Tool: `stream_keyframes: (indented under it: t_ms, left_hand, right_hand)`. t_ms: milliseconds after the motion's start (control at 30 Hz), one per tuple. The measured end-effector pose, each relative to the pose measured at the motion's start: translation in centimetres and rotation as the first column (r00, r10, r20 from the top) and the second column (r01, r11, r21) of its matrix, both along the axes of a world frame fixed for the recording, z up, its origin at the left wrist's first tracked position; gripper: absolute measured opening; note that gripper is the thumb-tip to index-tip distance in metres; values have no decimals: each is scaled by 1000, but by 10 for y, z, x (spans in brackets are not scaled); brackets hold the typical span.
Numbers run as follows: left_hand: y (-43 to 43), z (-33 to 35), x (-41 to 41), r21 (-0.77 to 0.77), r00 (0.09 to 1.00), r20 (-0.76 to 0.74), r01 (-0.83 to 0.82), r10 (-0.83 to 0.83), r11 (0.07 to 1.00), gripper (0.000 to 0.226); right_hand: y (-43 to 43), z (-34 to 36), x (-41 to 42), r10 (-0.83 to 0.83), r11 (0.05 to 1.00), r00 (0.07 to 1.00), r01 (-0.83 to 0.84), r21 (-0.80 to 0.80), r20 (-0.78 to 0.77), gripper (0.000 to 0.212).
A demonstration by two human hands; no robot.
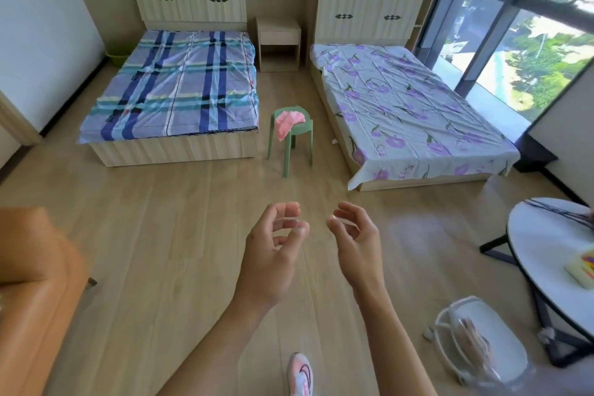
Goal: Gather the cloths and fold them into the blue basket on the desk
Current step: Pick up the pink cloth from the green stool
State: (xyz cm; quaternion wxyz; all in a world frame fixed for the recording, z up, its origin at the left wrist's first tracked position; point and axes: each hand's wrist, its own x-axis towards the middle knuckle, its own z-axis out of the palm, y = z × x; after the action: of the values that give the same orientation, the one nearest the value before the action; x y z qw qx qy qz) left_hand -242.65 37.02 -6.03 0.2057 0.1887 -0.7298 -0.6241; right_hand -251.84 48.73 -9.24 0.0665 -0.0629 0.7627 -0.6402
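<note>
A pink cloth [287,123] lies draped over the seat of a green stool [292,141] that stands on the floor between the two beds. My left hand [273,247] and my right hand [353,241] are held out in front of me above the wooden floor, well short of the stool. Both hands are empty, with the fingers loosely curled and apart. No blue basket or desk is in view.
A plaid-sheeted bed [173,87] is at the left, a floral-sheeted bed [408,109] at the right, a nightstand [278,43] between them. An orange sofa [29,292] sits at near left. A round white table [546,235] and a clear plastic container [482,347] are at near right.
</note>
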Motion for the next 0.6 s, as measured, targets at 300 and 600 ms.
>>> stream_keyframes:
  t_ms: [300,600]
  left_hand:
    - [-66,-1,-184,64,995,39,-97,95,993,26]
    - [-179,-27,-392,99,995,13,-99,98,990,23]
  right_hand:
    - [-80,11,-203,104,994,994,-105,26,24,30]
    - [-196,-19,-409,157,977,988,-157,145,10,31]
